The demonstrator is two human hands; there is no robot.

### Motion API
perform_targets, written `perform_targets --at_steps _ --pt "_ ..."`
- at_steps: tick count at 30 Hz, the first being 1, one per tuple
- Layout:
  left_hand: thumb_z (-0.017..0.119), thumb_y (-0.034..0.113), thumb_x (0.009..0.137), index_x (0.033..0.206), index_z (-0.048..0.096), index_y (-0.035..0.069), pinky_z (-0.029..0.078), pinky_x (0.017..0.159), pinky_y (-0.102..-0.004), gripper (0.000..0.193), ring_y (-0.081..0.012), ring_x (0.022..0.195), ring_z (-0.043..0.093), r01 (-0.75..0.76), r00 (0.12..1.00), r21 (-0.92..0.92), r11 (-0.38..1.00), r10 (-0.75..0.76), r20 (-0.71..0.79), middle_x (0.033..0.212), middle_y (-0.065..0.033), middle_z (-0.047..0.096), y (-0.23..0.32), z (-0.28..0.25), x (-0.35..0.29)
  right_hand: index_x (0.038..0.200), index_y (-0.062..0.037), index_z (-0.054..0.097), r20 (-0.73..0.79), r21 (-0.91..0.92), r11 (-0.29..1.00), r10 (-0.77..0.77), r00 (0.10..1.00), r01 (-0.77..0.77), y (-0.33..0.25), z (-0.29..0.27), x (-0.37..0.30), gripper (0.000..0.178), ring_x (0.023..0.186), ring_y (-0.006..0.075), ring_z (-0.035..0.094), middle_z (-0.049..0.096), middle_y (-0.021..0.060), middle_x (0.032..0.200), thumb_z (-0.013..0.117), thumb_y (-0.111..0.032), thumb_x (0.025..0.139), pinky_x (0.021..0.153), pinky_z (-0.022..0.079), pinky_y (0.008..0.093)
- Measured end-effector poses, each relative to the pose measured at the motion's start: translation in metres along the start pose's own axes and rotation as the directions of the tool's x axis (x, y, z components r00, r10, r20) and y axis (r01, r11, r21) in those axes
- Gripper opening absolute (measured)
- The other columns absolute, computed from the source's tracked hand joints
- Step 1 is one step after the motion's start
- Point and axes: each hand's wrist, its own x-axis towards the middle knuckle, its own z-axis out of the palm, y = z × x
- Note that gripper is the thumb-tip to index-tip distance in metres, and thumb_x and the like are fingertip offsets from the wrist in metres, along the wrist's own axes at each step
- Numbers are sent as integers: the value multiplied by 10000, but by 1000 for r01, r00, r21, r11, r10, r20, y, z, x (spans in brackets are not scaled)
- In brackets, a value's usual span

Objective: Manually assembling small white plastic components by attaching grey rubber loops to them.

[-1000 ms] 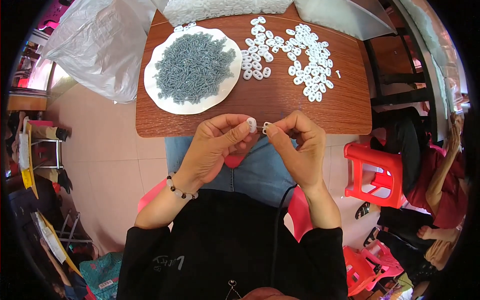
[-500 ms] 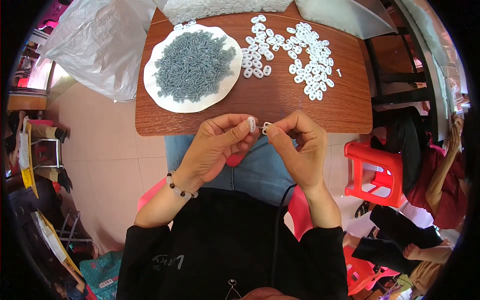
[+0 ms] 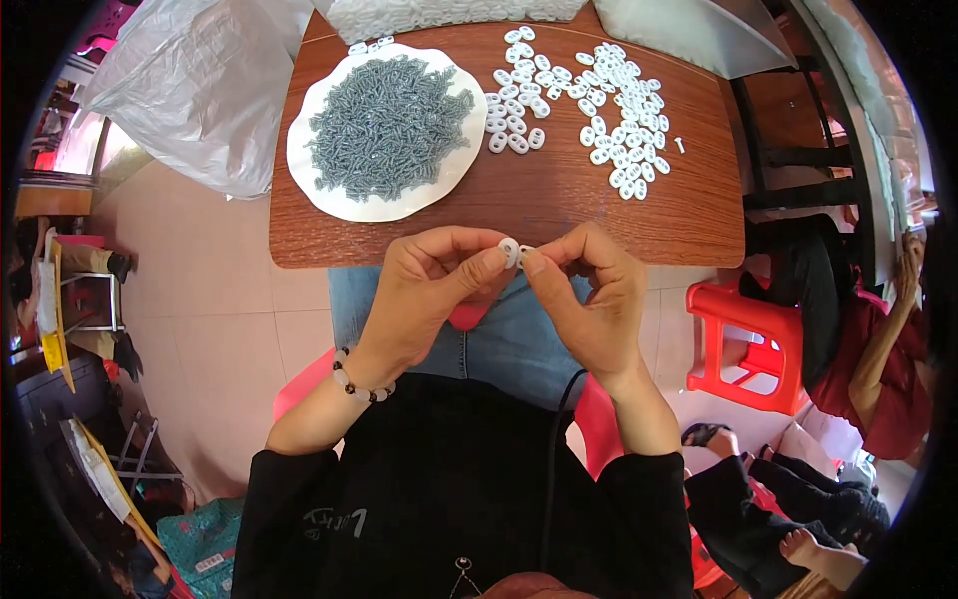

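My left hand (image 3: 424,290) pinches a small white oval cord-lock piece (image 3: 510,252) with two holes, thumb against forefinger. From the right, my right hand (image 3: 599,299) grips a second white cord-lock piece (image 3: 525,257), mostly covered by its fingertips. The two pieces meet, or nearly so, just off the table's front edge; no spring shows between them now. Beyond my left hand, a white scalloped plate (image 3: 302,165) holds a heap of small grey metal springs (image 3: 389,125). Loose white two-hole pieces (image 3: 631,120) lie spread over the right half of the wooden table (image 3: 479,222).
At the table's back are a mass of white pieces (image 3: 449,12) and a pale tray-like container (image 3: 689,38). A large white plastic bag (image 3: 200,100) hangs at the left. Right of the table stand a red stool (image 3: 704,344) and other people.
My hands have come closer together, and the spring seen between the two white pieces is no longer visible. The left piece has turned to show its holes.
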Motion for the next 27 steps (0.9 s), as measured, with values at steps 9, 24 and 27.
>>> perform_targets --at_steps 9,24,27 --pt "665 98 868 1025 666 -37 497 699 -245 208 -111 757 604 43 997 96 994 -49 66 912 -91 680 22 -4 -8 836 -14 588 235 281 937 140 962 -205 -6 -7 6 163 721 59 557 612 17 789 741 -55 795 654 441 197" --pt "693 95 843 945 699 -32 500 641 -220 163 -104 704 616 76 982 123 990 -95 162 827 -85 678 27 -9 -5 803 -3 587 271 296 929 139 953 -220 4 -7 1 202 616 102 604 660 76 738 768 -85 767 553 472 203" --pt "695 103 845 935 701 -32 494 637 -216 163 -97 691 609 33 987 159 987 -57 151 805 -77 674 25 -8 -4 793 -4 588 302 347 885 210 930 -312 2 -6 2 210 590 109 610 664 90 723 767 -113 774 533 481 209"
